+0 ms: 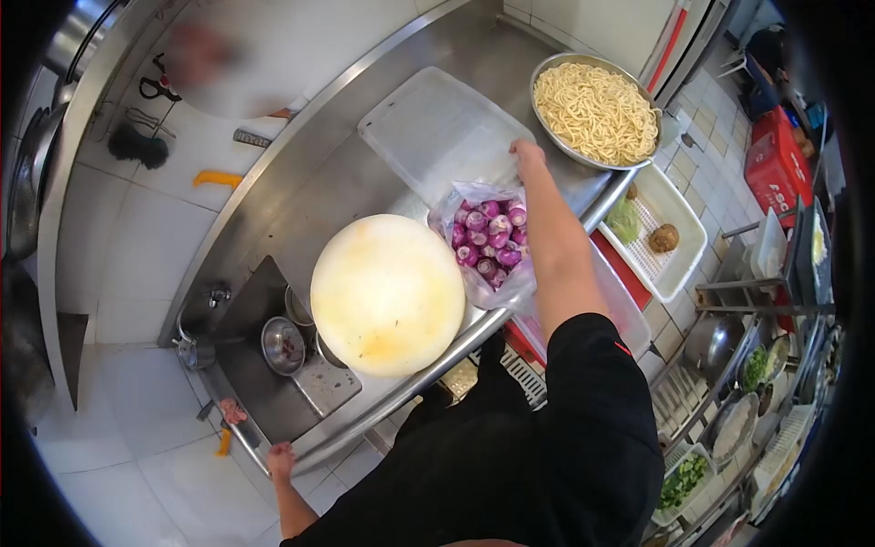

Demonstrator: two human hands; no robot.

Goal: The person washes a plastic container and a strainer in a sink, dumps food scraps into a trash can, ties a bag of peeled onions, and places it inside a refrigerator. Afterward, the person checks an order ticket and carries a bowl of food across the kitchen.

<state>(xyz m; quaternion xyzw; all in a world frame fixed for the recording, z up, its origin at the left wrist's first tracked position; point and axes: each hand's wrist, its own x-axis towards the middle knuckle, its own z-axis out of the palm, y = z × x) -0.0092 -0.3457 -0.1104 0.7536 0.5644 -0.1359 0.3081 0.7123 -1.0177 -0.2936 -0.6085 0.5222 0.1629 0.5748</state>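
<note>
I have the left hand [281, 459] at the near left corner of the steel worktop [301, 173], fingers curled; I cannot tell whether they hold anything. Just past it, the sink [273, 401] takes up the worktop's left end, with a small metal bowl [278, 328] in it. Right of that, I see a round pale board [387, 296] by the near edge, a plastic bag [503, 294] of purple onions [488, 239] beside it. Farther along, the right hand [527, 157] has its fingers closed on the right corner of a translucent tray [447, 137]. Noodles [597, 111] fill a wide bowl [567, 151] at the near right corner
</note>
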